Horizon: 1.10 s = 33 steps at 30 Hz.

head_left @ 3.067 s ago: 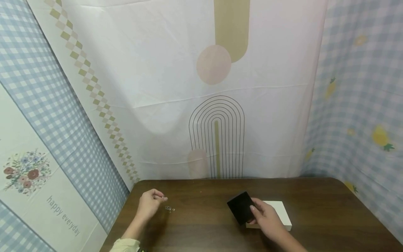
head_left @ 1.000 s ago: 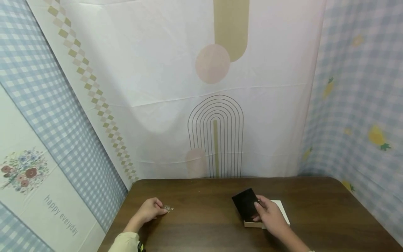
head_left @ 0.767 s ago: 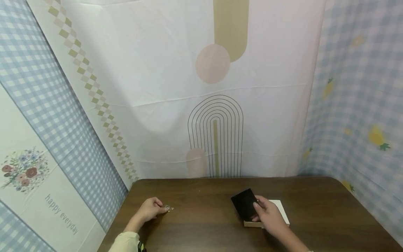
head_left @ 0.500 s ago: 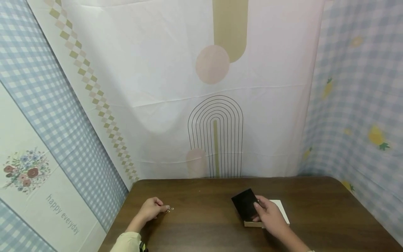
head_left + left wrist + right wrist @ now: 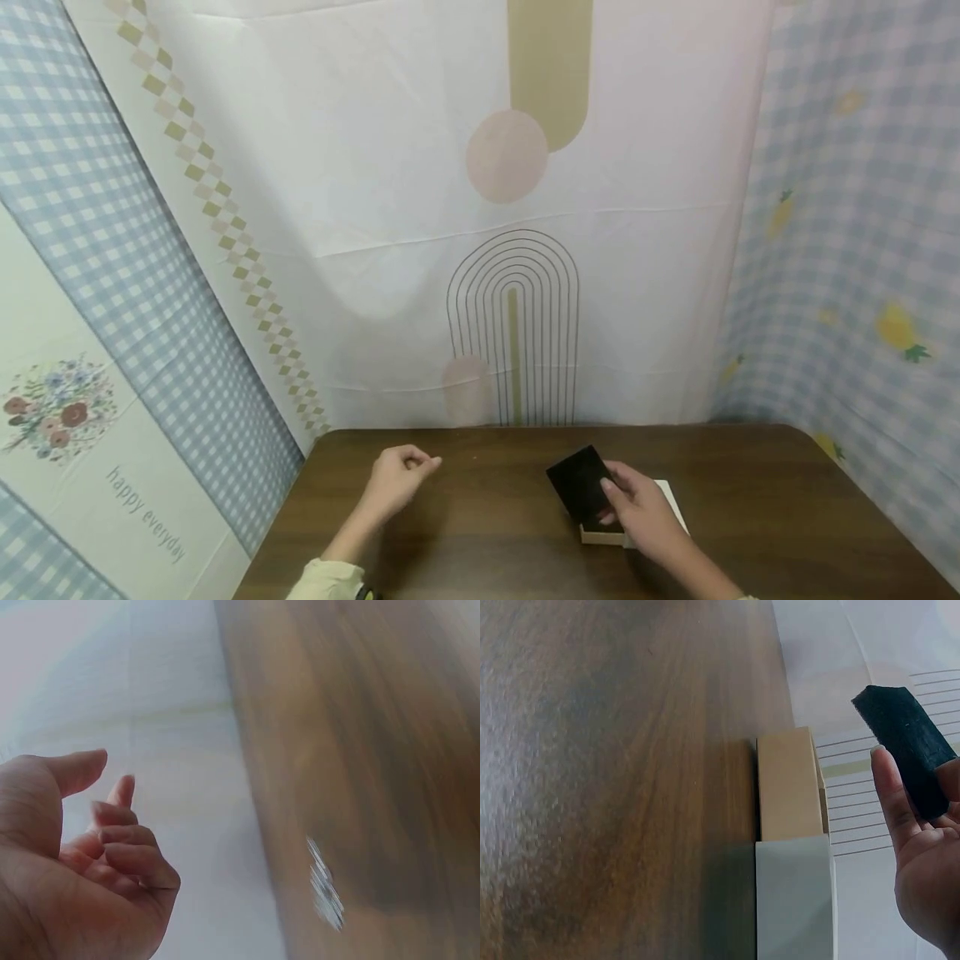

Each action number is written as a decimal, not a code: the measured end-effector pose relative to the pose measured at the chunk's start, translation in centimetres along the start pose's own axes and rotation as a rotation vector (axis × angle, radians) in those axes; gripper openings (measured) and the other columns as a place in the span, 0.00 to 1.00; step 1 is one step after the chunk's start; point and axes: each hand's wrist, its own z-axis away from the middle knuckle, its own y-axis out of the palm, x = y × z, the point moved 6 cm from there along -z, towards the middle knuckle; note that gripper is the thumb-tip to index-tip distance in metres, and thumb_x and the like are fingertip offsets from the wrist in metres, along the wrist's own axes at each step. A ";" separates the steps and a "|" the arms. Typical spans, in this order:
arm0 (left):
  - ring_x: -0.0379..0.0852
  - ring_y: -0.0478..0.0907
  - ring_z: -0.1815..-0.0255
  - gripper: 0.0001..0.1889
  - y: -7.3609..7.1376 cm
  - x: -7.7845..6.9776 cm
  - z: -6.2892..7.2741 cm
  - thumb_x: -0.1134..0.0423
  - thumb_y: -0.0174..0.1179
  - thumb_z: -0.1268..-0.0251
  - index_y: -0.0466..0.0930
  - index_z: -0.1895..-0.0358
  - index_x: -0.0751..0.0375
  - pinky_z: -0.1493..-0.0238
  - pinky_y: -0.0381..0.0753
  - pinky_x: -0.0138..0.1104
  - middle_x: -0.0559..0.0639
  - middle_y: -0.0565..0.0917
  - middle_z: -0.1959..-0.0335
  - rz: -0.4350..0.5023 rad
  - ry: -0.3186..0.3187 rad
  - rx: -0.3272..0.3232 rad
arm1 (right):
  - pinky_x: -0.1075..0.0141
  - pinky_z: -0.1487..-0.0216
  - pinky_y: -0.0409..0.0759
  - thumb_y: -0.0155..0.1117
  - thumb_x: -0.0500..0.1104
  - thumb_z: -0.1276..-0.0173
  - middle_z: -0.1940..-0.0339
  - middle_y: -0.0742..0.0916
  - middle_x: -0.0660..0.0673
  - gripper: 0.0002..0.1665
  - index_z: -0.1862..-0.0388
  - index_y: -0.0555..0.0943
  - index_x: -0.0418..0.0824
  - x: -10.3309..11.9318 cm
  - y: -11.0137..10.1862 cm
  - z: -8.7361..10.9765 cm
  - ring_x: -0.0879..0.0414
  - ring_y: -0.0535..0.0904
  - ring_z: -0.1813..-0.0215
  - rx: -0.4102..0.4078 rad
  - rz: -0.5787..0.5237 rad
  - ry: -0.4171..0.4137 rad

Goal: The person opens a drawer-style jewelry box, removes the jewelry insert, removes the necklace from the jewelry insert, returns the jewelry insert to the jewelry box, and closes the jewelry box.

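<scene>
Over the table's left part hovers my left hand [image 5: 396, 483], raised, with its fingers bent and its thumb pointing forward. In the left wrist view a gap shows between the thumb and the fingers, and nothing appears in them. A small silvery trinket [image 5: 327, 889], blurred, shows against the tabletop in that view; the head view does not show it. My right hand [image 5: 641, 508] holds a black square pad [image 5: 579, 485] by one corner, tilted, thumb on its face. Behind that hand stands a slim box, its white sleeve [image 5: 793, 900] partly off a brown cardboard tray [image 5: 789, 784].
The dark wood table [image 5: 480, 542] has rounded far corners and ends against a white printed cloth [image 5: 375, 317]. Blue checked cloths [image 5: 840, 250] hang at both sides. A tiny pale speck [image 5: 474, 457] lies near the back edge.
My left hand was down at the silvery trinket half a second ago; it has since risen and moved right and away from me. My right hand keeps the pad almost in place.
</scene>
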 end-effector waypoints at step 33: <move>0.38 0.81 0.66 0.05 12.3 -10.7 3.3 0.64 0.72 0.31 0.90 0.57 0.60 0.66 0.80 0.28 0.49 0.90 0.64 0.216 0.150 0.355 | 0.60 0.63 0.91 0.65 0.45 0.20 0.53 0.91 0.36 0.22 0.35 0.81 0.32 1.4 1.9 0.9 0.58 0.89 0.64 0.110 -0.013 -0.016</move>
